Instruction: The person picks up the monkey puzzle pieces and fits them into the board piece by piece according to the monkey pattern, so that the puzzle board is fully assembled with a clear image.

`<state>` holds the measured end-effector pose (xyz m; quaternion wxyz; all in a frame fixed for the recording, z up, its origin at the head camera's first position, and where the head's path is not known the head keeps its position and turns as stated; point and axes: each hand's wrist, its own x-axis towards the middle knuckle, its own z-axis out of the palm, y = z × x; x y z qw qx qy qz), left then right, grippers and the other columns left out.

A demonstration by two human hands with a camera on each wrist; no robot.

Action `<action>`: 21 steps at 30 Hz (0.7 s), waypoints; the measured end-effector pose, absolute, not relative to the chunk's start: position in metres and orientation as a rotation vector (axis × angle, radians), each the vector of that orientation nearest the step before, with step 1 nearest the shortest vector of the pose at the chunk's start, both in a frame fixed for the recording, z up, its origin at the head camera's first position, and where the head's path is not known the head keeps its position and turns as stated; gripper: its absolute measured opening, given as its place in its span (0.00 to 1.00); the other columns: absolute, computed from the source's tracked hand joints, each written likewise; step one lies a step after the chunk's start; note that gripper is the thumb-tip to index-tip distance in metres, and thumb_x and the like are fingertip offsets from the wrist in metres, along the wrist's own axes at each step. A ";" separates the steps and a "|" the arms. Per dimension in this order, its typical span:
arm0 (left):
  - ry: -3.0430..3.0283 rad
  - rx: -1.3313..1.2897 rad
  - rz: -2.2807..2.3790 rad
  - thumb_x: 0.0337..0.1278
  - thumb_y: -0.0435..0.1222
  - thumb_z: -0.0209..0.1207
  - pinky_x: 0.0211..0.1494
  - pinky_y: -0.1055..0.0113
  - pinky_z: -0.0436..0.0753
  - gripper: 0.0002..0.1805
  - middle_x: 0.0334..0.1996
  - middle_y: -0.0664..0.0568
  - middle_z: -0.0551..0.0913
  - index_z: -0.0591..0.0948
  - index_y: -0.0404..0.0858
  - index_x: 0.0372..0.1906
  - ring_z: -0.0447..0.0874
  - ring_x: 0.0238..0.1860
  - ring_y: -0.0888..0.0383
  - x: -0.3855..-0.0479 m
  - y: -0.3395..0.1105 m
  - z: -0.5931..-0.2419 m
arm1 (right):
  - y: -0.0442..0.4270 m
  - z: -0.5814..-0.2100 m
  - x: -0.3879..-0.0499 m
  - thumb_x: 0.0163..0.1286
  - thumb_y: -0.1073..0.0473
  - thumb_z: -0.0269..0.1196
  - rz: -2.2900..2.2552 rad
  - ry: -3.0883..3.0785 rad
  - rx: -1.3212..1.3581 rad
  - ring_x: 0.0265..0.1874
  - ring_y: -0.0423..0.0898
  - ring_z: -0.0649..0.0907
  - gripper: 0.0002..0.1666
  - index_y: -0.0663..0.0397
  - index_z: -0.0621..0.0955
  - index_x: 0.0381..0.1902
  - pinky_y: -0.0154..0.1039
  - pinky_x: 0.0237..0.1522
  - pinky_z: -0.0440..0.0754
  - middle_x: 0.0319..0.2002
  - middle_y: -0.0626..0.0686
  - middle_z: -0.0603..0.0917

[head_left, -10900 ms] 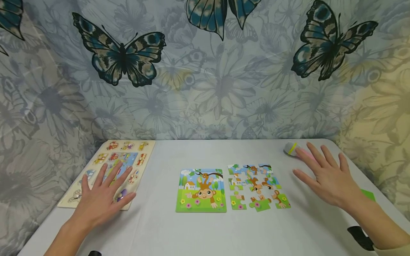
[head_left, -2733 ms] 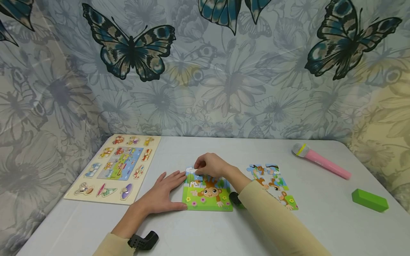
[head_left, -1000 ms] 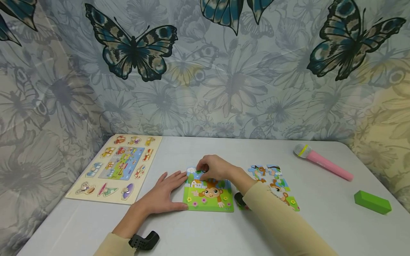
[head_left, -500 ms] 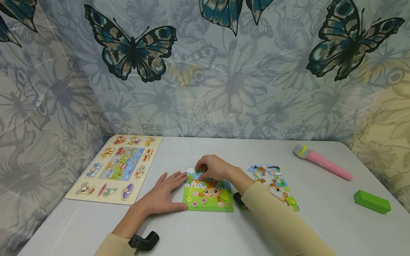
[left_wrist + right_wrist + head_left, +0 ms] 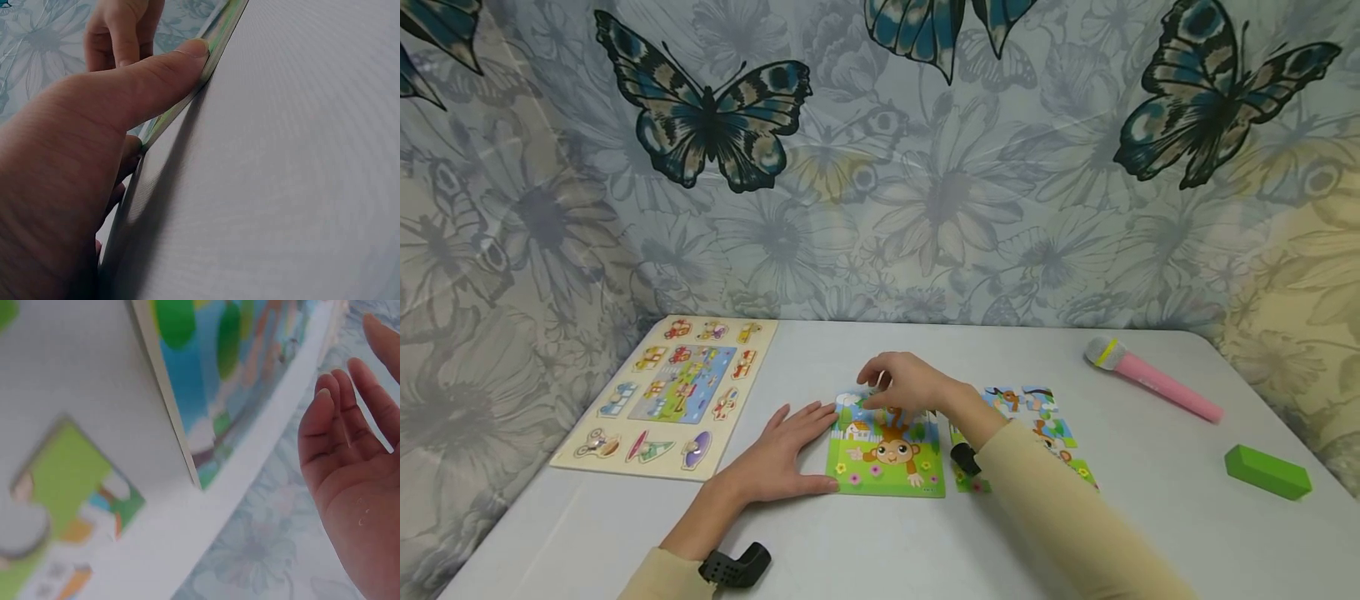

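- Backdrop (image 5: 940,208): butterfly-patterned; stands beyond the right grip (image 5: 907,385) and the left grip (image 5: 786,454).
- Desk (image 5: 850,550): white; carries all items below both grips.
- Toy board (image 5: 679,431): cream; lies left of the left grip, apart from it. Long axis runs away from the person, leaning slightly right.
- Monkey board (image 5: 880,483): roughly square, no long axis. It lies directly right of the left grip and under the right grip, whose fingers hover near its far-left part. How far it is filled cannot be told.
- Left grip: fingers extended, spread along the left edge of the monkey board; thumb touches the near-left corner. Nothing is enclosed.
- Right grip: thumb and index finger parted, remaining fingers loosely bent; no piece is visible in it.
- Microphone (image 5: 1157,385): pink; well to the right of the right grip. Long axis runs right and toward the person, grey head nearest the grip.
- Green block (image 5: 1267,473): farther right, nearer the person than the microphone.
- Loose pieces (image 5: 1039,402): grouped right of the monkey board, partly hidden by the right sleeve (image 5: 1067,517). Controlling relation, as judged: they lie right of the right grip, on its wrist side; that grip is the nearer, the left grip being across the board.
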<state>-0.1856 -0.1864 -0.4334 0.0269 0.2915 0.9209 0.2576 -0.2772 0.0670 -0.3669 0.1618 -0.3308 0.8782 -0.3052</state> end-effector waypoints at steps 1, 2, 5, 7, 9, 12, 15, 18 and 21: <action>2.844 0.900 0.796 0.54 0.63 0.65 0.75 0.36 0.42 0.51 0.76 0.49 0.63 0.67 0.38 0.76 0.52 0.78 0.46 -0.186 -0.186 -0.433 | 0.069 -0.365 -0.278 0.68 0.57 0.70 -0.877 2.506 -0.960 0.46 0.45 0.81 0.21 0.57 0.83 0.56 0.39 0.48 0.81 0.49 0.51 0.82; 2.845 0.900 0.794 0.54 0.63 0.65 0.75 0.37 0.42 0.51 0.76 0.49 0.63 0.67 0.38 0.76 0.52 0.78 0.46 -0.186 -0.187 -0.433 | 0.071 -0.363 -0.278 0.68 0.57 0.70 -0.878 2.505 -0.981 0.47 0.45 0.81 0.21 0.58 0.82 0.57 0.39 0.48 0.81 0.50 0.52 0.82; 2.847 0.902 0.791 0.54 0.63 0.65 0.75 0.37 0.42 0.51 0.76 0.49 0.63 0.67 0.38 0.76 0.52 0.78 0.46 -0.186 -0.187 -0.434 | 0.078 -0.359 -0.278 0.69 0.55 0.69 -0.900 2.505 -1.037 0.46 0.46 0.82 0.23 0.60 0.81 0.58 0.40 0.48 0.81 0.51 0.56 0.82; 2.849 0.901 0.788 0.54 0.63 0.65 0.75 0.37 0.42 0.51 0.76 0.49 0.63 0.67 0.38 0.76 0.51 0.78 0.46 -0.186 -0.187 -0.434 | 0.083 -0.356 -0.279 0.69 0.55 0.69 -0.917 2.514 -1.052 0.45 0.46 0.82 0.24 0.60 0.81 0.59 0.40 0.48 0.81 0.51 0.57 0.82; 2.851 0.897 0.789 0.54 0.64 0.65 0.76 0.37 0.41 0.51 0.76 0.49 0.63 0.67 0.38 0.76 0.51 0.78 0.46 -0.186 -0.187 -0.434 | 0.088 -0.354 -0.280 0.69 0.54 0.69 -0.942 2.525 -1.054 0.44 0.46 0.82 0.24 0.60 0.81 0.58 0.40 0.48 0.81 0.49 0.57 0.82; 2.850 0.889 0.791 0.53 0.64 0.65 0.76 0.38 0.41 0.51 0.76 0.49 0.63 0.67 0.38 0.76 0.51 0.78 0.46 -0.186 -0.187 -0.433 | 0.098 -0.351 -0.280 0.69 0.55 0.69 -0.993 2.535 -1.046 0.44 0.46 0.82 0.22 0.58 0.81 0.58 0.41 0.48 0.81 0.49 0.58 0.82; 2.847 0.888 0.792 0.53 0.64 0.65 0.76 0.38 0.41 0.51 0.76 0.49 0.63 0.67 0.38 0.76 0.51 0.78 0.46 -0.186 -0.186 -0.433 | 0.111 -0.350 -0.279 0.69 0.55 0.69 -1.048 2.538 -1.037 0.43 0.46 0.82 0.21 0.57 0.82 0.57 0.43 0.48 0.81 0.48 0.58 0.82; 2.846 0.890 0.791 0.53 0.64 0.65 0.76 0.38 0.41 0.51 0.76 0.49 0.63 0.67 0.38 0.76 0.51 0.78 0.46 -0.186 -0.186 -0.433 | 0.124 -0.348 -0.278 0.69 0.56 0.69 -1.086 2.547 -1.013 0.43 0.47 0.81 0.21 0.55 0.82 0.57 0.44 0.48 0.81 0.48 0.59 0.81; 2.847 0.890 0.787 0.53 0.64 0.65 0.76 0.39 0.41 0.51 0.76 0.49 0.63 0.67 0.38 0.76 0.51 0.78 0.47 -0.186 -0.186 -0.434 | 0.136 -0.347 -0.278 0.69 0.55 0.70 -1.108 2.561 -0.964 0.43 0.47 0.81 0.21 0.53 0.82 0.57 0.45 0.49 0.81 0.46 0.56 0.81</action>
